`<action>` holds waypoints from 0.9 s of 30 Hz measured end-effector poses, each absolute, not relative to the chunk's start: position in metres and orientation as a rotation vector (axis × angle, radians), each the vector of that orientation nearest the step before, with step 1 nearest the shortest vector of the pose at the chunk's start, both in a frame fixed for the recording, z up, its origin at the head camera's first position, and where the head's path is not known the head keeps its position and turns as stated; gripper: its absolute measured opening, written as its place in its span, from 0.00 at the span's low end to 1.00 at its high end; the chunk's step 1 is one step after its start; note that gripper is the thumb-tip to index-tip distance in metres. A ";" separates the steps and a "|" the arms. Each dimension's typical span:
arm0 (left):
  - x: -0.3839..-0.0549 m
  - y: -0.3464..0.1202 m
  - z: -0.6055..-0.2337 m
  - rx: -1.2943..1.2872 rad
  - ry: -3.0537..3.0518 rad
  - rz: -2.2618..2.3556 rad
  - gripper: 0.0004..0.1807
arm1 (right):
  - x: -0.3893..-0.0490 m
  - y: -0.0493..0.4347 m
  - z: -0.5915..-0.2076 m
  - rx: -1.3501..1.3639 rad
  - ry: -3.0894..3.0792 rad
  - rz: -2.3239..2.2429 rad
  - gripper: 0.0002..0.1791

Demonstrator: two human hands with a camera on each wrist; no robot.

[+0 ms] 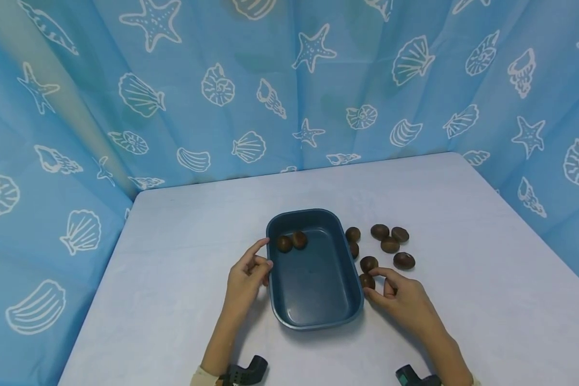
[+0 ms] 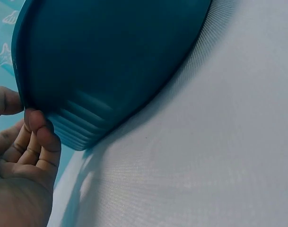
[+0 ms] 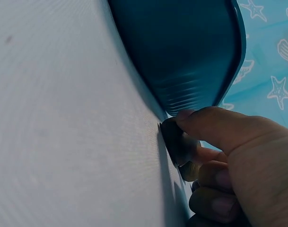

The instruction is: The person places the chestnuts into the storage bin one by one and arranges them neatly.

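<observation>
A dark blue rectangular tray (image 1: 313, 292) stands on the white-covered table, with two brown chestnuts (image 1: 291, 241) lying in its far left part. My left hand (image 1: 243, 279) pinches the tray's left rim between thumb and fingers, as the left wrist view also shows (image 2: 28, 156). Beside the right wall, near the tray's front corner, my right hand (image 1: 407, 303) holds a chestnut (image 1: 366, 281) between thumb and forefinger. In the right wrist view this chestnut (image 3: 179, 142) looks dark and is partly covered by the thumb. Another chestnut (image 1: 369, 264) lies just beyond it.
Two chestnuts (image 1: 353, 234) sit against the tray's far right side, one partly hidden by the wall. Further right lies a loose group of several more chestnuts (image 1: 390, 245). A blue curtain (image 1: 280, 80) with white shells and starfish hangs behind and along the sides of the table.
</observation>
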State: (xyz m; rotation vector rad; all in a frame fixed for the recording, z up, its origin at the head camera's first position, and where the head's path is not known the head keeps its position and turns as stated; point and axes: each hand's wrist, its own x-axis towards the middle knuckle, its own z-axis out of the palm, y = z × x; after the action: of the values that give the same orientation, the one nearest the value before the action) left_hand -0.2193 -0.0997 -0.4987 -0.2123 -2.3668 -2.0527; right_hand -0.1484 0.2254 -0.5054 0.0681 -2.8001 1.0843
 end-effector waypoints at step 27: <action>-0.220 -0.108 -0.496 -0.171 -2.333 -2.081 0.24 | -0.150 0.220 -0.498 0.080 -2.788 1.018 0.20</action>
State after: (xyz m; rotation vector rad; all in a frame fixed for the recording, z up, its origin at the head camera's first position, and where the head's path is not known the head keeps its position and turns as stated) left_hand -0.2196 -0.1083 -0.4957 -0.1708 -2.3329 -2.0810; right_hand -0.1501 0.2203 -0.4979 0.0801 -2.7881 1.0175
